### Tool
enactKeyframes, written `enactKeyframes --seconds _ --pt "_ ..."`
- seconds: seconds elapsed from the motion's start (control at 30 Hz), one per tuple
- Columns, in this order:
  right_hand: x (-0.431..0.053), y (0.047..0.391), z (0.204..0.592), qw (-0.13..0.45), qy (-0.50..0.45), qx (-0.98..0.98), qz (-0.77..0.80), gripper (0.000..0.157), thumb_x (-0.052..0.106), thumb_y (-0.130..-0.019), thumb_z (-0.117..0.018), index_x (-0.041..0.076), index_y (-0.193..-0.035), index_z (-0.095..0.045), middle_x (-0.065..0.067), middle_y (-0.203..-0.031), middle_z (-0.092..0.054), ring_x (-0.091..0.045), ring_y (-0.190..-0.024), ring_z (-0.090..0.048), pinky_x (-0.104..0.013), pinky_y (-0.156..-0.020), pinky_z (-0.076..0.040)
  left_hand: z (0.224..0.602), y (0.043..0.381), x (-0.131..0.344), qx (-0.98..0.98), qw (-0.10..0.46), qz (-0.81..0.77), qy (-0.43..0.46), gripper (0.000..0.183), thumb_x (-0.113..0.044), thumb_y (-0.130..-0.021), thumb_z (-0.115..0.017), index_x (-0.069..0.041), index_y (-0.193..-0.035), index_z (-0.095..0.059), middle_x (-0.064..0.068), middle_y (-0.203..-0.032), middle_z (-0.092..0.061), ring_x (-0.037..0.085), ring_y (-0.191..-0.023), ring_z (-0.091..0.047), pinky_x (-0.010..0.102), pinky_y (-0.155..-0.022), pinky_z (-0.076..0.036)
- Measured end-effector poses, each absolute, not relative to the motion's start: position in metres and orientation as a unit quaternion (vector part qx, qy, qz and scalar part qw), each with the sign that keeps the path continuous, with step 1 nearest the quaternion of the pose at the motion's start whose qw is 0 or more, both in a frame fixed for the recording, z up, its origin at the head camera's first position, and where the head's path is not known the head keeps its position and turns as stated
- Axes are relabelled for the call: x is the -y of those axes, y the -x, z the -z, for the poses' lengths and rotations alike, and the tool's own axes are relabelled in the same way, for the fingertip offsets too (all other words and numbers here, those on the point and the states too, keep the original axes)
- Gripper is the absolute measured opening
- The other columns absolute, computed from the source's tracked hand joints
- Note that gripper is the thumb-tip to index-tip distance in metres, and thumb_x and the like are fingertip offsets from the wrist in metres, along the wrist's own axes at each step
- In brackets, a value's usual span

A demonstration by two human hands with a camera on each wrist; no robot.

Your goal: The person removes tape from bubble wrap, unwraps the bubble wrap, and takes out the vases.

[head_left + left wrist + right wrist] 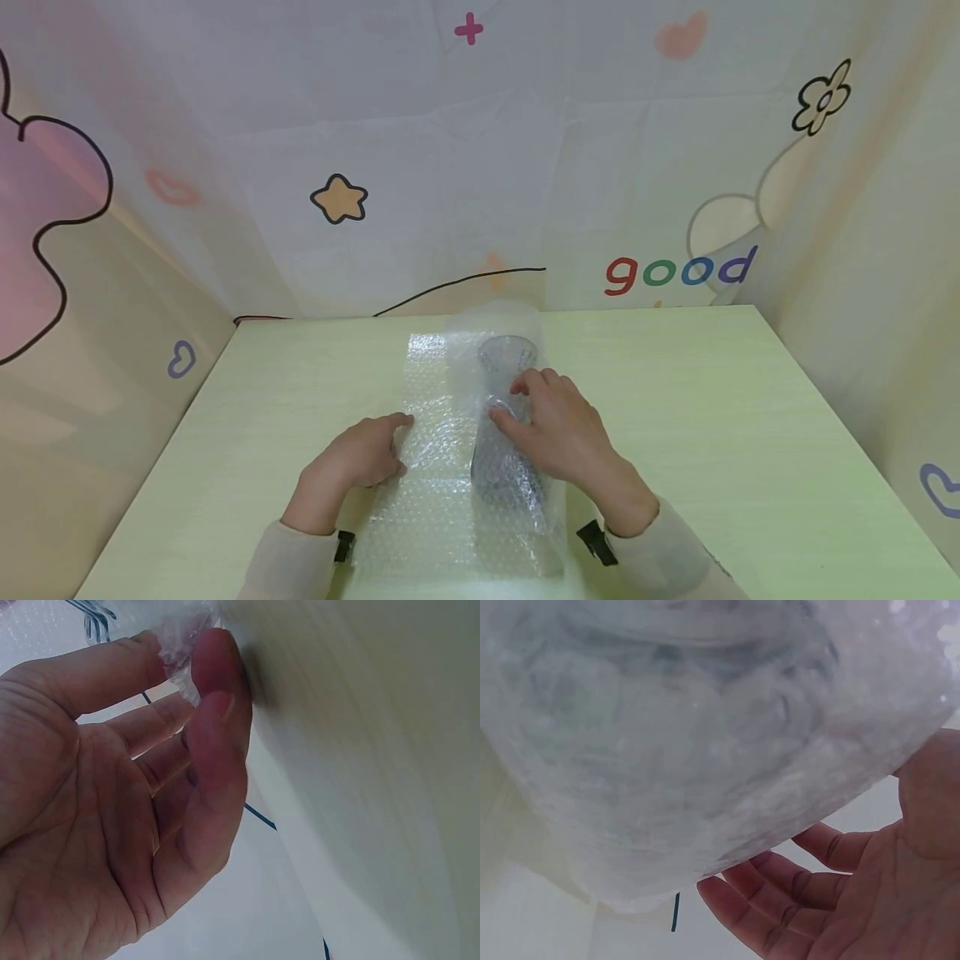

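A sheet of clear bubble wrap (435,433) lies on the table, its right part folded over a grey, vase-shaped object (504,467) with a narrow middle. The wrap blurs the object's surface. My left hand (363,454) is at the sheet's left edge, and in the left wrist view a bit of wrap (184,652) sits between its thumb and fingers. My right hand (562,421) grips the wrapped object around its narrow part, thumb on top and fingers bent at the right side. Close up in the right wrist view, cloudy wrap (652,795) covers the object.
The pale green-yellow table (712,417) extends to both sides of the wrap. Behind it hangs a printed curtain (420,150) with hearts, a star and the word "good". Black straps (597,543) show at both wrists.
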State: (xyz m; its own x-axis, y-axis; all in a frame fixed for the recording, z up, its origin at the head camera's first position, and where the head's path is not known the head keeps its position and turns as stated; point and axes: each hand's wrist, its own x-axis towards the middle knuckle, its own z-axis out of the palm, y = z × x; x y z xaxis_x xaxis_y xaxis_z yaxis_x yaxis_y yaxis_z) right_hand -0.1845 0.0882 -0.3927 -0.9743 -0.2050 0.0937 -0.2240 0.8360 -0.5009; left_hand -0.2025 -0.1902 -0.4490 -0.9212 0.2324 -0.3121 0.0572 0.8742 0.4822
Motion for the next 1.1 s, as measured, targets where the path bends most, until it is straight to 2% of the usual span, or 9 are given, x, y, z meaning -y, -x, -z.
enactKeyframes --seconds 0.27,0.57,0.83,1.1 --pt "-0.092 0.184 0.394 0.023 -0.116 0.954 -0.277 0.043 0.046 -0.096 -0.069 0.011 -0.121 -0.066 -0.006 -0.111 -0.065 -0.024 -0.1 -0.059 -0.037 -0.074 -0.051 0.451 0.203 0.191 -0.946 0.19 -0.252 -0.072 0.071 0.0 -0.09 -0.074 -0.013 -0.154 -0.048 -0.001 -0.078 -0.064 0.015 -0.059 -0.057 0.03 -0.059 -0.046" --pt "-0.099 0.185 0.393 0.023 -0.114 0.944 -0.307 0.042 0.043 -0.099 -0.065 0.01 -0.125 -0.065 -0.006 -0.122 -0.067 -0.026 -0.111 -0.062 -0.045 -0.086 -0.054 0.451 0.202 0.191 -0.946 0.188 -0.252 -0.078 0.072 0.0 -0.089 -0.076 -0.012 -0.154 -0.048 -0.001 -0.079 -0.065 0.015 -0.059 -0.057 0.031 -0.059 -0.046" --pt "-0.105 0.186 0.392 0.021 -0.116 0.942 -0.314 0.041 0.042 -0.1 -0.064 0.009 -0.126 -0.064 -0.007 -0.124 -0.068 -0.022 -0.098 -0.063 -0.041 -0.081 -0.054 0.447 0.201 0.191 -0.948 0.188 -0.245 -0.077 0.072 -0.001 -0.089 -0.076 -0.013 -0.154 -0.048 0.0 -0.081 -0.065 0.016 -0.06 -0.056 0.031 -0.061 -0.046" --pt "-0.11 0.187 0.39 0.017 -0.109 0.939 -0.326 0.04 0.038 -0.101 -0.062 0.008 -0.128 -0.063 -0.009 -0.127 -0.068 -0.028 -0.109 -0.065 -0.048 -0.089 -0.055 0.448 0.202 0.19 -0.948 0.192 -0.245 -0.073 0.072 -0.002 -0.089 -0.077 -0.013 -0.154 -0.049 0.0 -0.081 -0.065 0.015 -0.06 -0.056 0.031 -0.061 -0.046"
